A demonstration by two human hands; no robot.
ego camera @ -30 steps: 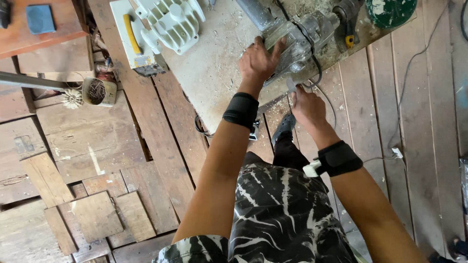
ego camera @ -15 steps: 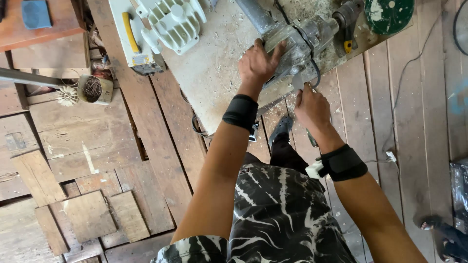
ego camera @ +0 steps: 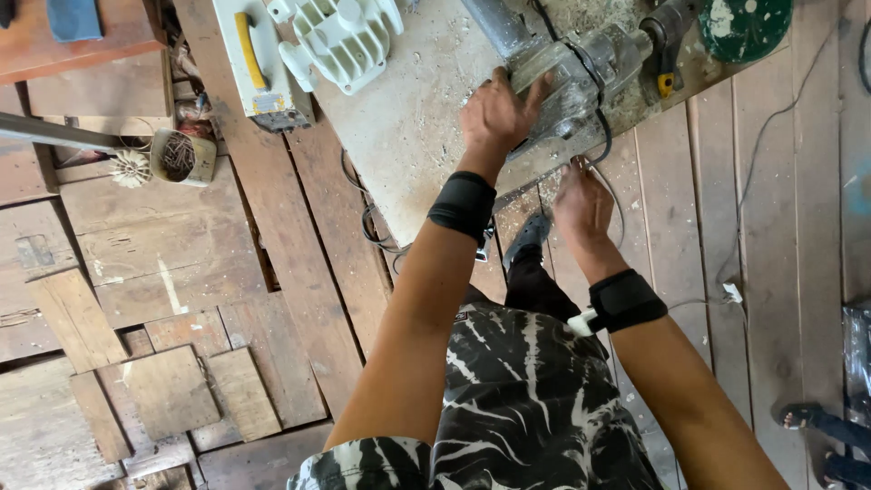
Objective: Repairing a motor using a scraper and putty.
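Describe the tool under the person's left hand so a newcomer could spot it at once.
Start at the dusty pale board at top centre. Near its right end lies a grey metal power tool, with the left hand laid on its body and a black cord looping down toward the right hand. Unlike the white ribbed casing nearby, it is bare grey metal beside a green disc.

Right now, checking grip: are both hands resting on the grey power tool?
No; only the left hand lies on the grey power tool, while the right hand is below the bench edge.
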